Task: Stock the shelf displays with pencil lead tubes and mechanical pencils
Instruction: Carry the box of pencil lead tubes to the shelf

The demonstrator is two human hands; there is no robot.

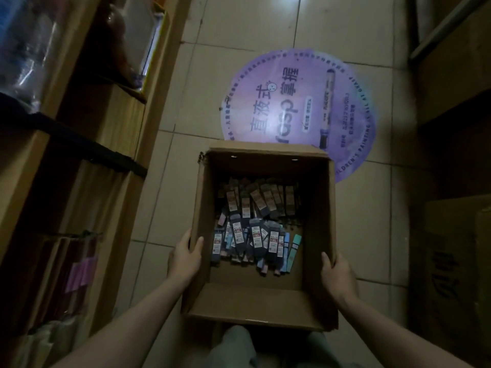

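An open brown cardboard box (261, 235) is held over a pale tiled floor (164, 208), and inside it lies a loose heap of small flat pencil lead tubes (255, 229), most of them dark blue or grey with white printed labels marked in red. The far rows look brownish in the dim light, and at the near right edge of the heap lie two plainer ones, one light blue and one teal. They overlap too thickly to count; there are several dozen at least, filling the far and middle part of the box bottom, with the near strip bare. The left hand (184, 257) grips the left wall, thumb hooked over the rim to the inside and fingers outside. The right hand (337, 274) grips the right wall in the same manner. One round purple floor sticker (297, 107) printed with a marker pen lies beyond the box. A wooden shelf unit (79, 155) stands to the left, and one more cardboard carton (457, 261) stands to the right.
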